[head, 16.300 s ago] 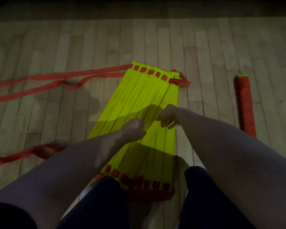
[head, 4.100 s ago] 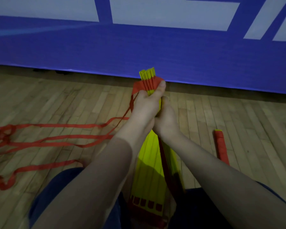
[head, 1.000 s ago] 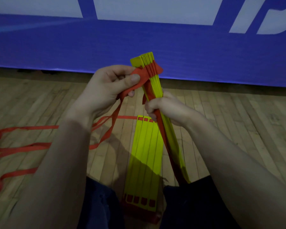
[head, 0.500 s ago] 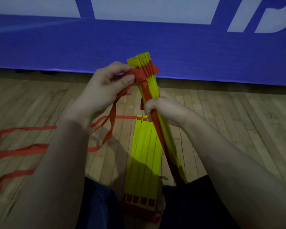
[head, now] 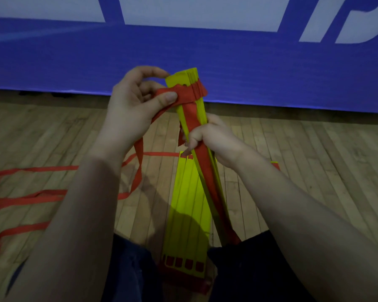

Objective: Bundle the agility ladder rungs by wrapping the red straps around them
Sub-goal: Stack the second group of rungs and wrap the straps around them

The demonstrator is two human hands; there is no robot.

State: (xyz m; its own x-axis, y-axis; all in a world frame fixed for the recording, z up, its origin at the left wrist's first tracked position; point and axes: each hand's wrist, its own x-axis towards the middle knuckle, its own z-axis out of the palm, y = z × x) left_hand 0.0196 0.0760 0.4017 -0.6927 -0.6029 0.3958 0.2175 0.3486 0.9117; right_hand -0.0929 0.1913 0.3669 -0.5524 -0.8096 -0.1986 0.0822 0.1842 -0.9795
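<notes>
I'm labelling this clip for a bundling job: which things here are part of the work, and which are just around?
In the job:
- held stack of yellow rungs
- red strap around its top
- left hand pinching the strap
- right hand gripping the stack
- flat rungs on the floor

Just around:
- blue banner
- wooden floor

1. I take the stacked rungs (head: 212, 188) as my landmark: they lean up and away from my lap.
2. My right grip (head: 212, 142) closes around their middle.
3. My left grip (head: 135, 105) sits left of their upper end, pinching the strap (head: 183, 95) that crosses that end.
4. A strap length runs down the stack's near face, under my right grip.
5. The flat rungs (head: 188, 212) lie on the floor (head: 314, 153), just left of the stack, between my legs.
6. Loose strap loops (head: 26, 199) lie on the floor, well left.
7. The banner wall (head: 271, 68) stands behind.
</notes>
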